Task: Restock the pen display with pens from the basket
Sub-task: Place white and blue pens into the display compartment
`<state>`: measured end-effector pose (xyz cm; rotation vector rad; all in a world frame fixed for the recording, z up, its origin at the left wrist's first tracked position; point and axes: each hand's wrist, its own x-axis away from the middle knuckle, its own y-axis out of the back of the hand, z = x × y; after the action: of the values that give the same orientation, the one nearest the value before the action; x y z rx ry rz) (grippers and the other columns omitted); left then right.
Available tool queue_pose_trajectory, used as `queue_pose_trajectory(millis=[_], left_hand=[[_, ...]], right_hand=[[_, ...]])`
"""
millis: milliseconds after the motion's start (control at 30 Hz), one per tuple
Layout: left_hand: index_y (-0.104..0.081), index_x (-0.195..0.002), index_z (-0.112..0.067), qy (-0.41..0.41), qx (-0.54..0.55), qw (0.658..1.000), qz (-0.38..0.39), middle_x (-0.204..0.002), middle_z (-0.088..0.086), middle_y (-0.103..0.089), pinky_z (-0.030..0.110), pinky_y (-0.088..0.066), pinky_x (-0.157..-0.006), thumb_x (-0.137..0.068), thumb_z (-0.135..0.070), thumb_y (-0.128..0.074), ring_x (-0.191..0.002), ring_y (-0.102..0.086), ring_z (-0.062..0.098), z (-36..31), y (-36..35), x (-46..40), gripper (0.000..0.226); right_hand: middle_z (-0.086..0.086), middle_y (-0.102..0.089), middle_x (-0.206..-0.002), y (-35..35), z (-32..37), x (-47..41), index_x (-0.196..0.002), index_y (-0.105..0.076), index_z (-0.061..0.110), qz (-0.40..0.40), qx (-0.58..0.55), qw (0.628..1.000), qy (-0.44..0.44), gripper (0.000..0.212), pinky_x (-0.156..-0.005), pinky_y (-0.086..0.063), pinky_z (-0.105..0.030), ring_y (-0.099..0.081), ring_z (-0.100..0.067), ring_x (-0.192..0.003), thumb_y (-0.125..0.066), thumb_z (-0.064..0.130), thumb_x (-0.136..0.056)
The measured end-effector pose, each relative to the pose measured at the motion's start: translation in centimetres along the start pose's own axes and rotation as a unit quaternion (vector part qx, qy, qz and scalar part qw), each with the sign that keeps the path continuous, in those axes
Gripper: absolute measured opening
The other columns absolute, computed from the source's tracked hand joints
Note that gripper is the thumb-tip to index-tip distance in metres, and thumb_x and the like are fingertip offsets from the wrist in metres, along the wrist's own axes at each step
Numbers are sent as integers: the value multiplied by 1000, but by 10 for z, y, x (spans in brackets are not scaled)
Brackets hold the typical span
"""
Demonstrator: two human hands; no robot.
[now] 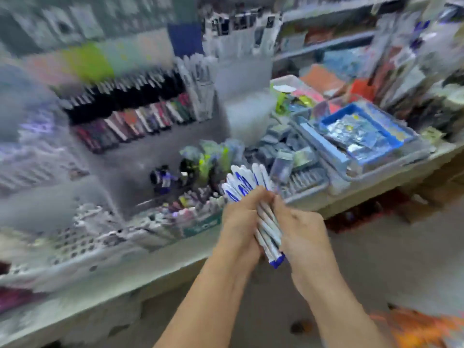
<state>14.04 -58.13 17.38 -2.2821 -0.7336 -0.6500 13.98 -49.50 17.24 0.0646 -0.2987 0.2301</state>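
Stationery shop, frame heavily blurred. Long pale table (150,277) crowded with trays; tiered pen display (125,114) toward its far left side, rows of dark pens. Both hands just off the table's near edge. Left hand (242,219) and right hand (303,234) fingers wrapped round one bundle of white pens (253,194), blue-capped, probably a dozen or so. Blue tray (364,131) at far right.
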Motion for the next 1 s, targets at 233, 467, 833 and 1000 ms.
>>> queue_pose_trajectory(millis=[233,467,833,1000], left_hand=[[-70,-85,-2,-94,96,990,-42,-77,13,-69,36,-58,-70,-77,-7,-69,-68,-67,26,-106,131,29,10],[-67,-72,-3,-79,142,986,-37,-65,9,-63,31,-59,-56,-85,-9,-61,-58,-66,23,-149,168,38,16],[-64,-69,-1,-34,156,984,-83,-61,11,-58,39,-60,-59,-87,-8,-55,-54,-61,26,-184,183,25,21],[-69,-76,-3,-92,122,981,-120,-64,8,-64,27,-53,-58,-88,-3,-59,-54,-62,15,-189,176,11,16]], right_hand=[[-15,-66,-65,-155,33,29,-71,-68,-1,74,-21,997,18,44,-60,-48,-40,-57,-21,-60,-79,39,-84],[-38,-61,-78,-189,60,23,-76,-65,-9,181,73,979,58,32,-59,-47,-43,-54,-31,-60,-74,19,-91],[-9,-74,-66,-214,92,-23,-72,-79,11,328,196,920,83,19,-54,-60,-33,-73,-24,-60,-77,21,-88],[5,-69,-64,-226,101,-61,-80,-79,20,309,141,939,50,23,-53,-49,-22,-60,-9,-56,-76,42,-87]])
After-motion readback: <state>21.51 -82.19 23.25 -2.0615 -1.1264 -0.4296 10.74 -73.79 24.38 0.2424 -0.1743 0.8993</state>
